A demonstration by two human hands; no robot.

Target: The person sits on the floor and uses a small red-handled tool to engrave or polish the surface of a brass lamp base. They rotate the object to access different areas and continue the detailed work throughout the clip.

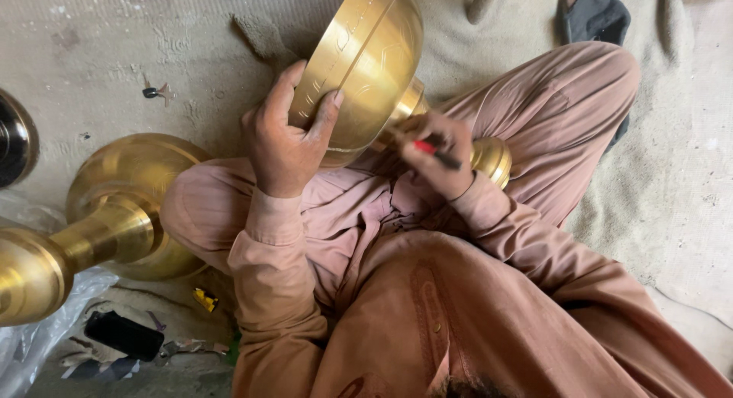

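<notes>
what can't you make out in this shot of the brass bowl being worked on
- Head view: the tip of the red and black pen is hidden behind the right hand.
- The top rim of the brass bowl is cut off by the upper edge; the left hand covers part of its side.
- The second brass vessel runs off the left edge.
- The engraved lines on the bowl are too faint to follow.

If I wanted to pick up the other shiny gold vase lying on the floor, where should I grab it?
Probably the narrow neck of the vase, reaching down from above. It lies on its side, and that slim part between the wide bowl and the round end looks like the only spot a hand could wrap around. The bowl seems too broad and smooth to grip.
</notes>
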